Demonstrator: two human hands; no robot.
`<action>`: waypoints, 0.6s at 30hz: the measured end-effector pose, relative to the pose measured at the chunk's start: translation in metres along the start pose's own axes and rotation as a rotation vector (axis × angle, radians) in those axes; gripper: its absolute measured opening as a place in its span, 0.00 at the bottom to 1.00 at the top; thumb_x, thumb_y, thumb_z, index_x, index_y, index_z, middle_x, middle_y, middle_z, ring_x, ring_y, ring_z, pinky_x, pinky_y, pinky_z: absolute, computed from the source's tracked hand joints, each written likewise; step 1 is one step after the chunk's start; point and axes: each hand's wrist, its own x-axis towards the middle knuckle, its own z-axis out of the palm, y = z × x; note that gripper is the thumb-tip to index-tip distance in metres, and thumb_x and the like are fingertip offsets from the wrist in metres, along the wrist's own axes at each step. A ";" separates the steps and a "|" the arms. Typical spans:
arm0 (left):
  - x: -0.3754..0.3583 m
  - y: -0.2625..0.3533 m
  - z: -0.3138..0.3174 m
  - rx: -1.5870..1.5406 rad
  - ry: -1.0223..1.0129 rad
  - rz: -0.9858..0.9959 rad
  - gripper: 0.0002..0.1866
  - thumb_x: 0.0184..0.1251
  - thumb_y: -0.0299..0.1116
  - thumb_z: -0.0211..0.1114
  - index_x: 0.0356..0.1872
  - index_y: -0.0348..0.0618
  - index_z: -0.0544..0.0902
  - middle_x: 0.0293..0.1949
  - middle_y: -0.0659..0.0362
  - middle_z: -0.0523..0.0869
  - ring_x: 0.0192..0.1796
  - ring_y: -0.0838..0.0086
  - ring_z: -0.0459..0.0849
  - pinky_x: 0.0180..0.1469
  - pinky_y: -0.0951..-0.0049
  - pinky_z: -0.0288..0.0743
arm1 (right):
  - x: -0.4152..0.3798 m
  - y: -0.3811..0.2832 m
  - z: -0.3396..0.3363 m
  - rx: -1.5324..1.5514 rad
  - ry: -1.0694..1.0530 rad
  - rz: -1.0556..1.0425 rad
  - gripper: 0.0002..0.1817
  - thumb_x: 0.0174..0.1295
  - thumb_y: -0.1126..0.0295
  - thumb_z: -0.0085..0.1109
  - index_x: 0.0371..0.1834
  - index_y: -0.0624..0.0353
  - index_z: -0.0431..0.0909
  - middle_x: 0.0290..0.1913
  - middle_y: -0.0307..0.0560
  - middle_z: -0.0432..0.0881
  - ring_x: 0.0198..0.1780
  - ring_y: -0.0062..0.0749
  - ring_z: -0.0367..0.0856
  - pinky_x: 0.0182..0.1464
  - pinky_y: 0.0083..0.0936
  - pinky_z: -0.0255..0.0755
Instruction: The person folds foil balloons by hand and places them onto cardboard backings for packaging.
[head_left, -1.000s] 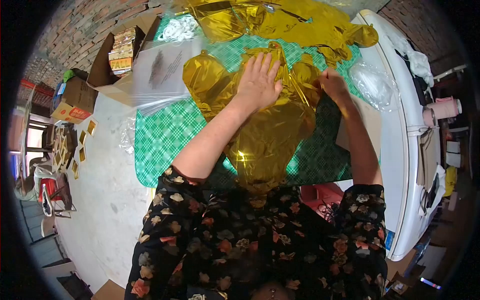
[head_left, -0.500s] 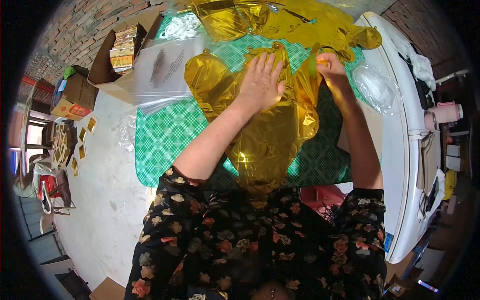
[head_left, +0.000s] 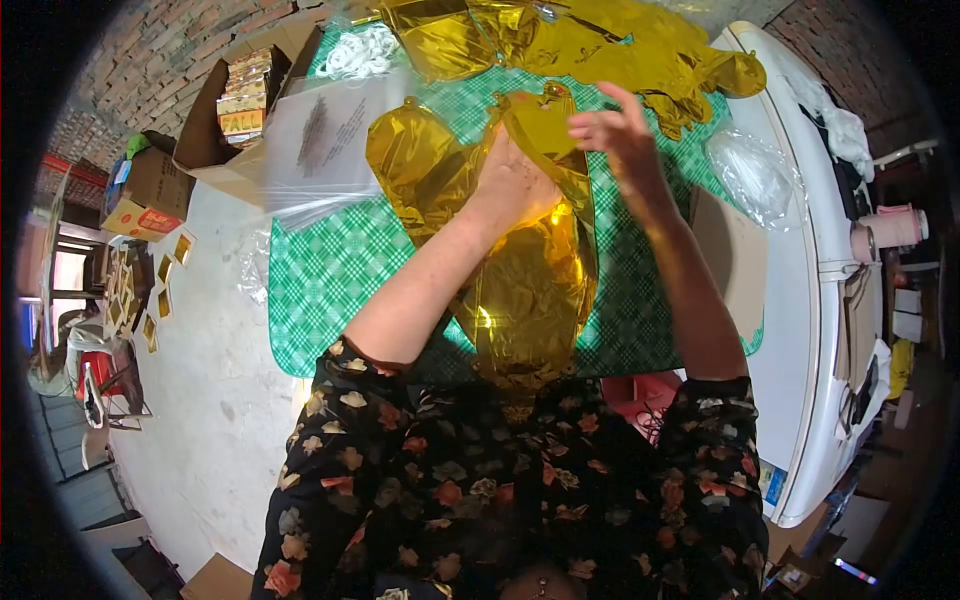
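Note:
A shiny gold foil balloon lies flat and uninflated on the green checked tablecloth, its lower end reaching my body. Part of its right side is folded inward over the middle. My left hand rests on the balloon, and the folded foil covers its fingers, so their shape is hidden. Just right of the fold, my right hand is raised with fingers apart and nothing in them; it looks slightly blurred.
More gold foil balloons lie along the far edge. Clear plastic bags, white cord and an open carton are at the left. A brown card, a clear plastic packet and a white fridge are at the right.
The balloon's right side has been folded leftward over my left fingers. My right hand has let go of the foil and moved slightly left.

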 end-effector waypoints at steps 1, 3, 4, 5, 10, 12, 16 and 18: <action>0.000 -0.001 0.012 -0.439 0.082 -0.010 0.32 0.75 0.43 0.51 0.76 0.40 0.71 0.80 0.43 0.66 0.83 0.36 0.54 0.84 0.38 0.43 | -0.009 0.020 -0.016 -0.174 0.037 -0.112 0.29 0.77 0.61 0.57 0.75 0.63 0.63 0.48 0.57 0.89 0.48 0.41 0.90 0.49 0.34 0.85; 0.003 0.000 0.016 -0.981 0.160 -0.024 0.32 0.74 0.43 0.52 0.76 0.40 0.71 0.79 0.43 0.67 0.83 0.37 0.56 0.84 0.38 0.44 | -0.019 0.038 -0.034 -0.523 0.112 -0.340 0.29 0.78 0.61 0.55 0.77 0.63 0.62 0.49 0.56 0.89 0.50 0.47 0.90 0.50 0.38 0.84; 0.005 0.002 0.011 -1.086 0.157 -0.028 0.32 0.74 0.43 0.52 0.76 0.40 0.71 0.79 0.44 0.67 0.83 0.38 0.57 0.83 0.38 0.44 | -0.034 0.031 -0.036 -0.506 0.070 -0.027 0.28 0.78 0.63 0.56 0.76 0.61 0.64 0.57 0.60 0.86 0.59 0.56 0.86 0.62 0.46 0.78; 0.007 0.004 0.006 -0.855 0.067 -0.027 0.32 0.75 0.44 0.52 0.77 0.41 0.70 0.80 0.44 0.67 0.83 0.39 0.57 0.84 0.38 0.43 | -0.041 0.038 -0.035 -0.715 0.041 -0.154 0.28 0.78 0.62 0.56 0.77 0.60 0.65 0.61 0.60 0.83 0.63 0.57 0.82 0.66 0.49 0.73; 0.011 0.010 -0.047 0.092 -0.145 -0.004 0.33 0.76 0.49 0.52 0.78 0.46 0.69 0.80 0.49 0.67 0.83 0.48 0.57 0.84 0.42 0.43 | -0.079 0.031 -0.004 -1.056 -0.087 -0.168 0.30 0.77 0.58 0.54 0.79 0.56 0.66 0.79 0.52 0.68 0.81 0.54 0.60 0.81 0.61 0.48; 0.002 0.004 -0.030 0.109 0.113 0.039 0.33 0.74 0.51 0.55 0.77 0.52 0.71 0.79 0.53 0.69 0.82 0.52 0.60 0.83 0.46 0.47 | -0.084 0.029 0.003 -1.037 -0.096 -0.179 0.31 0.78 0.56 0.53 0.80 0.55 0.65 0.80 0.47 0.66 0.83 0.51 0.57 0.81 0.64 0.43; 0.000 0.007 -0.036 0.155 -0.081 0.003 0.33 0.74 0.49 0.54 0.78 0.54 0.69 0.81 0.53 0.66 0.84 0.52 0.56 0.85 0.47 0.44 | -0.087 0.029 0.005 -1.077 -0.116 -0.223 0.31 0.78 0.55 0.52 0.81 0.54 0.65 0.84 0.42 0.61 0.86 0.44 0.49 0.83 0.63 0.38; 0.002 0.005 -0.030 0.097 -0.055 -0.011 0.32 0.76 0.48 0.52 0.79 0.53 0.69 0.81 0.54 0.66 0.84 0.53 0.57 0.85 0.47 0.44 | -0.087 0.030 0.004 -1.070 -0.125 -0.237 0.31 0.79 0.55 0.52 0.81 0.55 0.65 0.84 0.41 0.61 0.86 0.43 0.48 0.83 0.63 0.36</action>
